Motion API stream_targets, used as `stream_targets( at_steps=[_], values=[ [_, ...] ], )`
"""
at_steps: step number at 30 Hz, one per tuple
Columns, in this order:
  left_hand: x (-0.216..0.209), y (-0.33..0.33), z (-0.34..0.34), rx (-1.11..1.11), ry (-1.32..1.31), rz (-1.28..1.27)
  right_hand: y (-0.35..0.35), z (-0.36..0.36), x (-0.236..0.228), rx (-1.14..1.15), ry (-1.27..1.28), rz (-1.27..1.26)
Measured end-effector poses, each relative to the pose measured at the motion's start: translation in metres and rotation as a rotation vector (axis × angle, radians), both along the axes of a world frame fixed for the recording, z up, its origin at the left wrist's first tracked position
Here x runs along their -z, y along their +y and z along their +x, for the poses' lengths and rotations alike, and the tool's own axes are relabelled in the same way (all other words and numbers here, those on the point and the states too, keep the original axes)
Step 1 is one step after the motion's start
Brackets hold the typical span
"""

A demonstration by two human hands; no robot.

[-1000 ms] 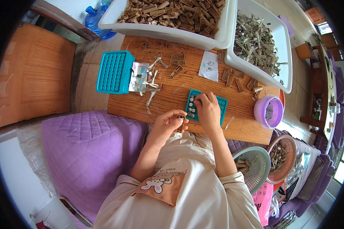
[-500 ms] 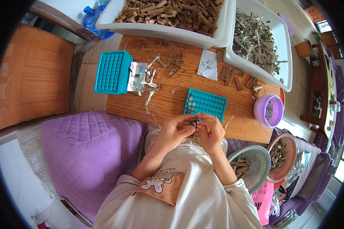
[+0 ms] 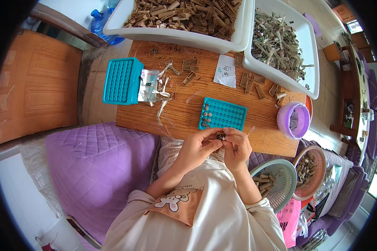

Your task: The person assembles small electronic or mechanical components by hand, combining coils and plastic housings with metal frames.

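A small dark part with metallic bits (image 3: 221, 136), perhaps an electronic piece, sits between my hands at the near edge of the table. My left hand (image 3: 196, 149) pinches it from the left with thumb and fingers. The fingers of my right hand (image 3: 238, 147) close on its right side; whether they also pinch something smaller is hidden. Just beyond my fingertips lies a teal tray (image 3: 230, 113) of round pockets, with several round, coin-like silvery pieces (image 3: 207, 114) in its left columns.
A stack of teal trays (image 3: 120, 81) stands at left beside bundled wires (image 3: 163, 92). Brown casings (image 3: 190, 78) lie about the wooden table (image 3: 167, 56). White bins (image 3: 238, 47) line the far side. A purple container (image 3: 282, 121) and a green basket (image 3: 292, 178) are at right.
Both hands have shifted slightly right and toward me, with the small dark part still held between them. More of the tray's near edge now shows.
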State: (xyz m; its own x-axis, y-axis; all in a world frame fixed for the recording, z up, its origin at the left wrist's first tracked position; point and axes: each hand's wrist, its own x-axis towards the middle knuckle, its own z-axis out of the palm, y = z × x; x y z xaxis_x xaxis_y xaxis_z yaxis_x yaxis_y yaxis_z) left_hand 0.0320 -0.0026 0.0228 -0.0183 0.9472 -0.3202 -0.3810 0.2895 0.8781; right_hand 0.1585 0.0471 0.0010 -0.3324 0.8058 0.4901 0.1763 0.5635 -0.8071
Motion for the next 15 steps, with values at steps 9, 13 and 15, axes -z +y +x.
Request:
stream_targets(
  at_steps=[9, 13, 15],
  values=[
    [-0.017, 0.001, 0.002, 0.085, 0.534, 0.027, 0.022, 0.023, -0.038, -0.314, -0.329, -0.305],
    [-0.017, 0.003, 0.009, 0.360, 0.635, 0.098, 0.041, 0.035, -0.052, -0.469, -0.616, -0.589],
    [-0.020, 0.007, 0.011, 0.508, 0.638, 0.165, 0.053, 0.043, -0.049, -0.560, -0.730, -0.572]
  ],
)
